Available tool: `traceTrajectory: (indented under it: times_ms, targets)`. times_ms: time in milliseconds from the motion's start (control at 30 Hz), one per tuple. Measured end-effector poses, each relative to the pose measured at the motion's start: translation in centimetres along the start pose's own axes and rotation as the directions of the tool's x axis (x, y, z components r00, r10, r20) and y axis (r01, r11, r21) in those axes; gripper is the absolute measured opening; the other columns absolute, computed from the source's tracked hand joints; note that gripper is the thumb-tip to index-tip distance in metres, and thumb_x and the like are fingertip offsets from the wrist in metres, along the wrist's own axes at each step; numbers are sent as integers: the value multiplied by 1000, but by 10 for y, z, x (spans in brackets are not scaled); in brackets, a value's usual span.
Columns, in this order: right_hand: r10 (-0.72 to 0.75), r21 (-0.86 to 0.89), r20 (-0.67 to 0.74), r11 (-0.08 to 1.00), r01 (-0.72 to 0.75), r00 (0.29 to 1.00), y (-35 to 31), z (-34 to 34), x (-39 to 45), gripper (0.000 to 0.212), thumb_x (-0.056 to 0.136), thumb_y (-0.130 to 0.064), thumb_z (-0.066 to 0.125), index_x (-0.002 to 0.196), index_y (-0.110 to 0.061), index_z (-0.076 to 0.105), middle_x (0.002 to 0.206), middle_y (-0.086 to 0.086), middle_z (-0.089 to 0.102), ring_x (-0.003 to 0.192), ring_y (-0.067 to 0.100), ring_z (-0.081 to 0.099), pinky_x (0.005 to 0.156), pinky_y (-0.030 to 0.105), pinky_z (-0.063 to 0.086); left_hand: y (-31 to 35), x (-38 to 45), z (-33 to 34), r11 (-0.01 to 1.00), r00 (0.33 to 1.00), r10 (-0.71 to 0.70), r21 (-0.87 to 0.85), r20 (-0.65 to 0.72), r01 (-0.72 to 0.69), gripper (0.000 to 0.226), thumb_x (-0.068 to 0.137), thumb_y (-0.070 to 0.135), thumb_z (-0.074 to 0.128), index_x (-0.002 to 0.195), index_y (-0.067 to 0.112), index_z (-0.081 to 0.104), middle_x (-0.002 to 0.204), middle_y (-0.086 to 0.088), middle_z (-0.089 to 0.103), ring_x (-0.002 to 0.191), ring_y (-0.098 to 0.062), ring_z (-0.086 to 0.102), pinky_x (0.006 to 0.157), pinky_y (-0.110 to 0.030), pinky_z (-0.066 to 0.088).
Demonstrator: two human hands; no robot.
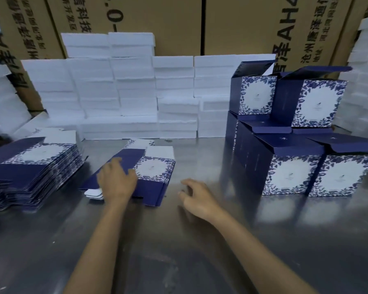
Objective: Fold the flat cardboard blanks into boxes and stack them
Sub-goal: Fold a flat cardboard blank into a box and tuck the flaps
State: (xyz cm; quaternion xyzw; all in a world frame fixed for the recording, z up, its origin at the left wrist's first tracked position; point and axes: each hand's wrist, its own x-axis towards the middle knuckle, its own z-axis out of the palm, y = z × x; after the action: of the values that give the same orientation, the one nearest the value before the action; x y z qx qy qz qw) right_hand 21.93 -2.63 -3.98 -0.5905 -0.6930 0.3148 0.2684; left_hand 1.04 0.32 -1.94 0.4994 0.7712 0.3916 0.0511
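Note:
A flat blue-and-white floral cardboard blank (151, 170) lies on the steel table in front of me. My left hand (115, 181) rests flat on its dark blue left part, fingers spread. My right hand (197, 197) hovers just right of the blank, fingers curled apart, holding nothing. A thick pile of the same flat blanks (33, 166) sits at the left. Folded boxes (291, 170) with open top flaps stand stacked in two layers at the right; the upper ones (310, 100) sit further back.
White foam blocks (115, 92) are stacked in rows along the back of the table, with more at both sides. Large brown printed cartons (179, 24) form a wall behind them. The steel table (179, 240) reaches to the near edge.

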Motion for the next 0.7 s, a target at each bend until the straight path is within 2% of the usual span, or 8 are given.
traceTrajectory:
  times_ms: [67,167,267,400,500,600,667,700]
  targets:
    - [-12,-27,7,1000,12,1000,-5,11,8,52,103,-27,47,154,-16,41,166,3,27,154,17,17,123,30,13,-24,12,-5,995,999,-52,80,-4,52,56,91,26,64,137,-2,49,136,-33,51,130,-46,44,113,-54,28]
    - [-16,-128,40,992,21,999,-14,24,26,54,106,-38,37,157,-19,34,170,1,11,157,16,0,124,38,3,-46,27,-11,979,979,-149,157,139,127,74,91,51,62,146,8,37,148,-24,42,140,-42,32,117,-54,18]
    - [-16,-229,65,973,31,998,-22,36,40,54,106,-45,33,153,-20,39,170,1,13,157,16,-1,123,44,0,-52,37,-14,981,966,-168,130,195,145,75,85,55,64,145,18,38,146,-17,45,137,-38,33,112,-53,24]
    - [7,-235,26,972,0,1000,-26,45,53,58,105,-48,34,151,-14,39,167,3,21,156,17,4,125,48,1,-53,40,-17,979,960,-197,83,201,184,77,80,51,72,145,23,39,140,-17,51,136,-36,31,108,-48,25]
    - [-2,-180,-40,984,-5,999,-31,44,55,47,104,-45,38,135,-12,50,154,5,42,151,22,21,122,49,14,-54,43,-21,977,956,-209,10,207,212,77,80,47,75,145,26,39,135,-18,54,137,-35,29,108,-47,26]
    - [-35,-9,-148,999,34,988,-38,41,55,30,103,-37,48,112,-10,57,122,5,62,124,26,51,107,44,41,-52,42,-27,969,961,-176,-133,211,207,84,70,47,78,143,26,42,134,-15,55,136,-34,33,113,-48,31]
    - [-42,228,-171,970,81,984,-45,37,54,27,103,-31,51,118,-9,58,119,6,64,115,24,58,100,42,49,-50,41,-32,951,977,-129,-257,172,171,88,60,47,76,140,27,46,132,-12,55,134,-32,40,112,-49,36]
    - [-36,326,-165,941,89,986,-48,34,52,28,104,-30,52,126,-13,56,123,2,64,117,20,59,99,36,51,-49,40,-34,941,985,-105,-308,136,143,85,61,44,80,138,30,48,132,-11,55,133,-31,42,108,-47,42]
